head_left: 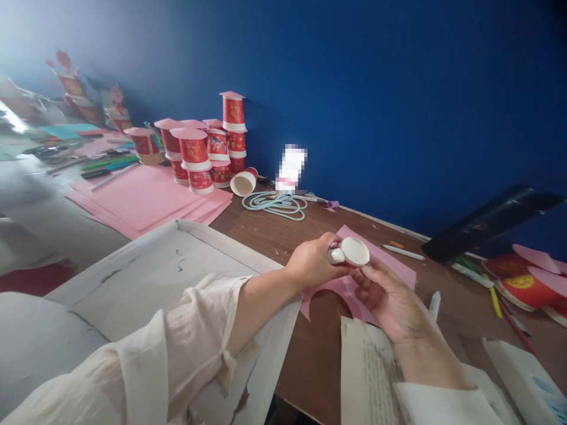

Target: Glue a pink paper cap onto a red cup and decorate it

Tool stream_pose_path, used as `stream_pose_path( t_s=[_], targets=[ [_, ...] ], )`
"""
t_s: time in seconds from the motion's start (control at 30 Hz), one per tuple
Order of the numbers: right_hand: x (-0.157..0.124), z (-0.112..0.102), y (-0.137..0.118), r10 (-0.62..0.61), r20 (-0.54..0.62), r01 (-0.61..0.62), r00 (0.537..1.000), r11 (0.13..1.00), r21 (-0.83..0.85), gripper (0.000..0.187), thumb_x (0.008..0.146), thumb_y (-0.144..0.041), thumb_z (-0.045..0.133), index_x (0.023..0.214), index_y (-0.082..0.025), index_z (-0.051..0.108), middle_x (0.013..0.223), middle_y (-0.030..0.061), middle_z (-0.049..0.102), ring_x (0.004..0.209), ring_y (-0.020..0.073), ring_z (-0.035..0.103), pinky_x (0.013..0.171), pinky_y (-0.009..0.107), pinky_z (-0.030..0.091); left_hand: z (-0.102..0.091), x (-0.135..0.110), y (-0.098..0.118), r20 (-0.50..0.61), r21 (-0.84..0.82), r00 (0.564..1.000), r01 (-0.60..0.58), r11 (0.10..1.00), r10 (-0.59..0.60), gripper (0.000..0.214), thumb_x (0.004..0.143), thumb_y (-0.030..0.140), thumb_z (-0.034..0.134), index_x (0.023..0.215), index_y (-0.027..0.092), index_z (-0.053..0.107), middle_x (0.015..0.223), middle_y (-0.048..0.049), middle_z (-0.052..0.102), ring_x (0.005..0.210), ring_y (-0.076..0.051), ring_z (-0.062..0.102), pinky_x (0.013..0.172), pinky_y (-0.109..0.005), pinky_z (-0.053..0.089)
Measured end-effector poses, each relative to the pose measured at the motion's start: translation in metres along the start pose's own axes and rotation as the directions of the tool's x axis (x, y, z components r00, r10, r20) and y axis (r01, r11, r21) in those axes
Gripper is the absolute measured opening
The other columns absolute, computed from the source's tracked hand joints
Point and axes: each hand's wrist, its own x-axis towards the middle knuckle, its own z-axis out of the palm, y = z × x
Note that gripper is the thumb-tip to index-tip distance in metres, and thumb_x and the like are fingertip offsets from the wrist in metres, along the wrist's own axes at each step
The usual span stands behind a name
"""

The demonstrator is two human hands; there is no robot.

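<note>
Above the desk, a small red paper cup [355, 252] with a white round end faces up between my hands. My left hand [313, 261] is closed around its left side. A small white rounded thing [337, 255], perhaps a cap or nozzle, sits between those fingers and the cup; its kind is unclear. From the right, my right hand [392, 298] pinches the cup's lower edge with thumb and curled fingers. Beneath them lies pink paper [394, 260] with a rounded cut-out.
Stacked red cups topped with pink discs [190, 153] stand at the back left, by pink sheets [146, 198]. One cup [243, 183] lies sideways near a coiled pale cable [274, 205]. A black tube [491, 221], markers [403, 252] and a printed booklet [365, 372] are around.
</note>
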Motion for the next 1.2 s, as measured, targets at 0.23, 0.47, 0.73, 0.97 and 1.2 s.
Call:
stream_pose_path(
  t_s=[0.23,0.47,0.73,0.97,1.2],
  targets=[
    [-0.002,0.003,-0.003,0.01,-0.007,-0.01,1.0,1.0,-0.019,0.045,0.072,-0.032,0.079,0.116,-0.028,0.071,0.105,0.0024,0.074,0.076,0.0137,0.063,0.055,0.022,0.047,0.0,0.001,-0.001,0.01,0.015,0.999,-0.036,0.999,0.036,0.055,0.072,0.053,0.076,0.117,0.026,0.058,0.107,-0.0031,0.073,0.093,-0.024,0.068,0.075,-0.031,0.049],
    [0.001,-0.001,-0.002,0.019,0.0,-0.019,1.0,0.999,-0.029,0.035,0.07,-0.029,0.074,0.106,-0.027,0.073,0.1,0.002,0.074,0.076,0.0166,0.064,0.055,0.026,0.049,-0.001,0.004,0.001,0.057,0.102,0.995,-0.087,0.991,0.082,0.055,0.074,0.053,0.075,0.119,0.026,0.059,0.109,-0.0041,0.073,0.098,-0.026,0.068,0.079,-0.033,0.049],
    [0.0,0.003,-0.006,0.032,-0.022,-0.032,0.999,0.999,-0.017,0.029,0.073,-0.028,0.068,0.101,-0.027,0.073,0.093,0.002,0.073,0.069,0.0155,0.061,0.053,0.027,0.05,-0.003,0.002,0.003,0.062,0.04,0.998,-0.004,0.999,0.001,0.058,0.07,0.053,0.078,0.119,0.027,0.061,0.109,-0.0038,0.073,0.098,-0.026,0.068,0.08,-0.033,0.05],
    [-0.007,0.006,-0.013,0.071,-0.098,-0.061,0.993,0.993,0.098,0.04,0.067,-0.025,0.074,0.107,-0.027,0.074,0.11,0.0026,0.071,0.081,0.0143,0.065,0.061,0.024,0.056,-0.004,0.004,0.001,0.052,-0.124,0.993,0.11,0.986,-0.105,0.064,0.064,0.061,0.08,0.116,0.026,0.065,0.108,-0.0044,0.073,0.097,-0.024,0.068,0.079,-0.033,0.051],
    [-0.006,-0.016,-0.03,-0.154,-0.357,0.184,0.921,0.981,0.052,0.03,0.064,-0.028,0.076,0.094,-0.023,0.075,0.108,0.0046,0.069,0.068,0.0101,0.059,0.049,0.021,0.048,-0.007,0.0,0.005,0.055,-0.122,0.994,0.1,0.988,-0.094,0.052,0.067,0.054,0.079,0.11,0.026,0.067,0.104,-0.0033,0.074,0.093,-0.024,0.068,0.074,-0.032,0.051]
  ],
)
